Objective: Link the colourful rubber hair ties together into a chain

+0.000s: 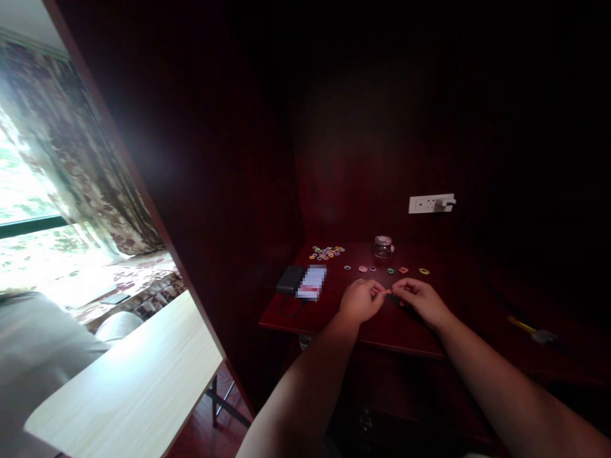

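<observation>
Over the dark red desk, my left hand (361, 301) and my right hand (422, 300) meet fingertip to fingertip. Both are closed in a pinch on a small orange-pink hair tie (388, 291), mostly hidden by the fingers. Just beyond them runs a loose row of coloured hair ties: a pale blue-green one (347, 268), a pink one (363, 269), a purple one (373, 269), a green one (391, 271), a red-orange one (403, 270) and a yellow one (424, 271). A heap of mixed hair ties (327, 253) lies at the back left.
Behind the row stands a clear lidded jar (383, 247). Left of my hands lie a phone (311, 283) with a blurred screen and a black power bank (289, 279) with a cable. A wall socket (431, 203) holds a plug. A pale wooden table (138, 369) stands beyond the side panel.
</observation>
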The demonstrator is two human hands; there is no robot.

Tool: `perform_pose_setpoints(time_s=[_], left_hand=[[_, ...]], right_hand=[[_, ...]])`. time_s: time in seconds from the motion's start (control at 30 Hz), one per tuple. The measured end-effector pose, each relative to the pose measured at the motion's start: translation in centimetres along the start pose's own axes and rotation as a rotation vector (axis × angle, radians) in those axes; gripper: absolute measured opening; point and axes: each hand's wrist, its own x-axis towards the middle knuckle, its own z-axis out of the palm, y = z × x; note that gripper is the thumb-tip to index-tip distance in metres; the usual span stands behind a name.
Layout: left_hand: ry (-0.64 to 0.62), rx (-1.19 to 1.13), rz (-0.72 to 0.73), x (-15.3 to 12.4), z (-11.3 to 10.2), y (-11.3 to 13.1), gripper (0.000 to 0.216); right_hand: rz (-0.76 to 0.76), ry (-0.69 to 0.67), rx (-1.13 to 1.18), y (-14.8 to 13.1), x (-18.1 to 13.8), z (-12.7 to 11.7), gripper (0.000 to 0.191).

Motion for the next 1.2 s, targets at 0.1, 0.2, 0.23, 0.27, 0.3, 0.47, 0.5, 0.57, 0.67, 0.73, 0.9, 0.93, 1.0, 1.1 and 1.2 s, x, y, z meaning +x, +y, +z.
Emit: perform_pose_setpoints(time_s=[0.1,0.2,0.23,0.27,0.3,0.47,0.5,0.57,0.67,0.73,0.9,0.93,1.0,1.1,1.2], left_hand=[[-0.002,-0.005,0.013,0.0,0.0,0.0,0.015],[0.003,-0.009,0.029,0.0,0.0,0.0,0.013],[0.003,-0.01,0.032,0.0,0.0,0.0,0.013],[0.0,-0.011,0.033,0.0,0.0,0.1,0.013],[-0.003,-0.013,0.032,0.0,0.0,0.1,0.013],[0.013,-0.023,0.009,0.1,0.2,-0.1,0.015],[0.017,-0.022,0.011,0.1,0.2,-0.1,0.015],[0.01,-0.021,0.032,0.2,0.3,-0.2,0.015],[-0.013,-0.013,0.046,0.2,0.3,-0.2,0.015],[-0.023,-0.009,0.039,0.3,0.2,-0.1,0.015],[-0.024,-0.037,0.067,0.3,0.1,0.1,0.014],[-0.024,-0.044,0.076,0.4,0.1,0.1,0.013],[-0.025,-0.055,0.088,0.4,0.1,0.1,0.012],[-0.025,-0.073,0.093,0.3,0.1,0.1,0.01],[-0.035,-0.095,0.081,0.3,0.1,0.2,0.01]], right_hand=[[-0.012,-0.062,-0.058,0.5,0.2,0.0,0.033],[-0.03,-0.075,-0.095,0.9,0.4,-0.1,0.03],[-0.033,-0.073,-0.096,1.0,0.4,-0.1,0.029],[-0.033,-0.072,-0.096,1.0,0.4,-0.2,0.029],[-0.033,-0.069,-0.095,1.1,0.4,-0.2,0.029],[-0.054,-0.049,-0.063,1.1,0.3,-0.3,0.029],[-0.062,-0.044,-0.042,1.0,0.3,-0.3,0.029],[-0.061,-0.048,-0.011,0.9,0.3,-0.2,0.03],[-0.06,-0.045,0.013,0.8,0.3,-0.1,0.03],[-0.064,-0.051,0.019,0.8,0.3,-0.1,0.031],[-0.067,-0.062,-0.021,1.3,0.4,-0.4,0.029],[-0.066,-0.063,-0.028,1.3,0.4,-0.4,0.029],[-0.065,-0.064,-0.029,1.4,0.4,-0.4,0.028],[-0.06,-0.065,-0.014,1.0,0.4,-0.3,0.028],[-0.053,-0.071,-0.001,0.7,0.3,-0.1,0.029]])
